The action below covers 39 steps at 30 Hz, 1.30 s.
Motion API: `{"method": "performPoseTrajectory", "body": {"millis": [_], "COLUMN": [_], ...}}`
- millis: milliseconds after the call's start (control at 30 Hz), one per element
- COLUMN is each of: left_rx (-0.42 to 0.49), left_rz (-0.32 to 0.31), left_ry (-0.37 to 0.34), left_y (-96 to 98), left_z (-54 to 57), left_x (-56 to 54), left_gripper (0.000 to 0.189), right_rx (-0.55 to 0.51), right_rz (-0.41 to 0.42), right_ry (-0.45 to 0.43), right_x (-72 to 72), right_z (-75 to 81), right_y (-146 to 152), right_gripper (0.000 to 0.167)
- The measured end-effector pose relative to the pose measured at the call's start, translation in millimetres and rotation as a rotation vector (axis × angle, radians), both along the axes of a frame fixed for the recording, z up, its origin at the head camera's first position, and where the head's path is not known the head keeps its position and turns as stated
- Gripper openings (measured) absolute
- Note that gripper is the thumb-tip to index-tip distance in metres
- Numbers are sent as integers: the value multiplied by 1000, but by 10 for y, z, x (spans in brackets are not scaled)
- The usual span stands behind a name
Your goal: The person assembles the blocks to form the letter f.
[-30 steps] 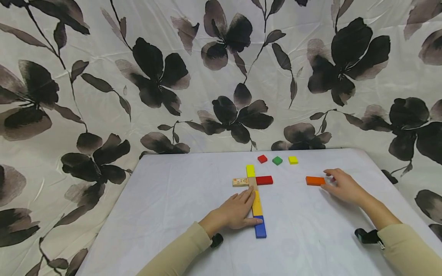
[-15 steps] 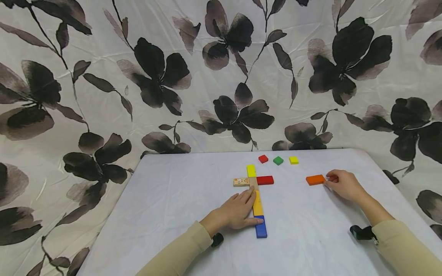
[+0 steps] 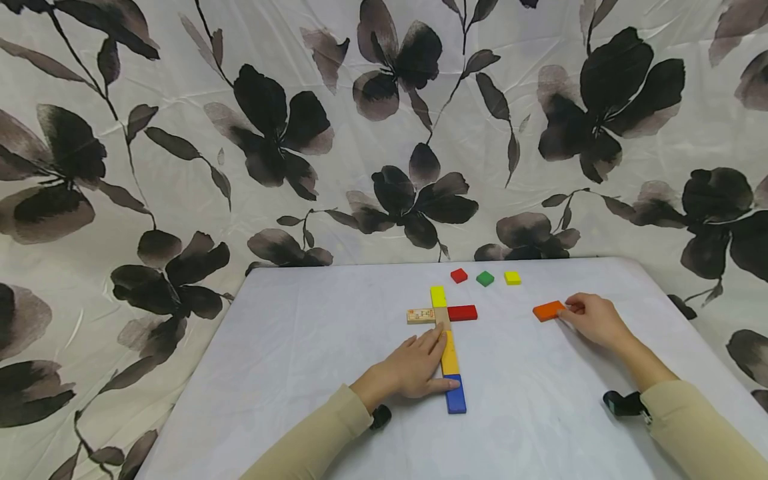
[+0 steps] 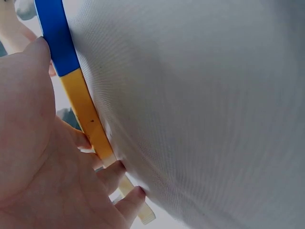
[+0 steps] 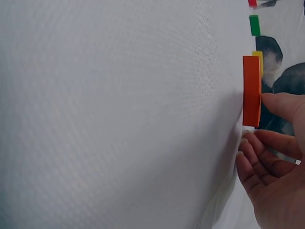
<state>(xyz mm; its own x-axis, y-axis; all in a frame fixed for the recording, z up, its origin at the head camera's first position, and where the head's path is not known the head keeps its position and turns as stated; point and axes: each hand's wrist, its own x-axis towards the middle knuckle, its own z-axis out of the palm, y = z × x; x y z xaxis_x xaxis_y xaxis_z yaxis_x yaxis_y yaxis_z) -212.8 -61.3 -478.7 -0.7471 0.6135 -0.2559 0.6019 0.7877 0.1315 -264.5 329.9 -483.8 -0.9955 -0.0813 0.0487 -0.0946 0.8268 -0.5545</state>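
Currently, orange block (image 3: 547,311): placed at 3 o'clock from the plain wooden block (image 3: 441,315), well apart from it, with its length slanted roughly from 8 to 2; whether it is raised at all cannot be told.
Right hand (image 3: 595,321): seen just beyond it, also at 3 o'clock; one digit is set against the orange block near its end, the others are loosely curved close by, and whether a pinch is made cannot be told.
Steady handling, as judged: the orange block is best taken by thumb and forefinger on opposite long sides, since it may be spun by a touch at one corner.
Cross of blocks: centred on the plain wooden block, with the yellow block (image 3: 439,297) set at 12, the red block (image 3: 463,313) at 3 and the printed block (image 3: 421,316) at 9; the amber block (image 3: 451,357) and blue block (image 3: 457,401) are lined up end to end towards 6.
Left hand (image 3: 414,369): laid at 7 o'clock, fingers extended and nothing grasped, the thumb rested on the blue block; light pressure is advised, lest the row be pushed askew.
Small pieces: red piece (image 3: 459,275) at 1, green piece (image 3: 485,279) between 1 and 2, yellow piece (image 3: 513,278) at 2.
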Motion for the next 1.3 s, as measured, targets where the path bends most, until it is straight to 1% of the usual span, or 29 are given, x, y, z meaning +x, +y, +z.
{"method": "performPoseTrajectory", "body": {"millis": [33, 100, 200, 300, 400, 600, 833, 1100, 1300], "left_rx": [-2, -2, -5, -3, -1, -3, -11, -4, 0], "left_rz": [-1, -1, 0, 1, 1, 0, 0, 2, 0], "left_ry": [-6, -6, -23, -23, -19, -7, -14, -20, -6], "left_y": [2, 2, 2, -6, -9, -2, 3, 12, 6], "left_z": [22, 27, 24, 32, 38, 37, 29, -61, -130], "left_x": [9, 12, 12, 17, 23, 22, 13, -40, -62], "left_gripper": [101, 101, 101, 101, 101, 101, 102, 103, 104], "right_rx": [0, 2, 5, 12, 20, 41, 39, 45, 57], "right_rz": [-2, -5, -7, -9, -18, -51, -70, -87, -82], "right_ry": [-3, -8, -21, -27, -20, -9, 7, 14, 5], "right_x": [4, 16, 35, 50, 63, 53, 36, -10, -15], "right_z": [0, 4, 12, 28, 28, 3, -29, -63, -38], "right_y": [-1, -6, -24, -61, -97, -142, -205, -224, -234], "right_gripper": [44, 46, 54, 64, 69, 70, 73, 66, 64]}}
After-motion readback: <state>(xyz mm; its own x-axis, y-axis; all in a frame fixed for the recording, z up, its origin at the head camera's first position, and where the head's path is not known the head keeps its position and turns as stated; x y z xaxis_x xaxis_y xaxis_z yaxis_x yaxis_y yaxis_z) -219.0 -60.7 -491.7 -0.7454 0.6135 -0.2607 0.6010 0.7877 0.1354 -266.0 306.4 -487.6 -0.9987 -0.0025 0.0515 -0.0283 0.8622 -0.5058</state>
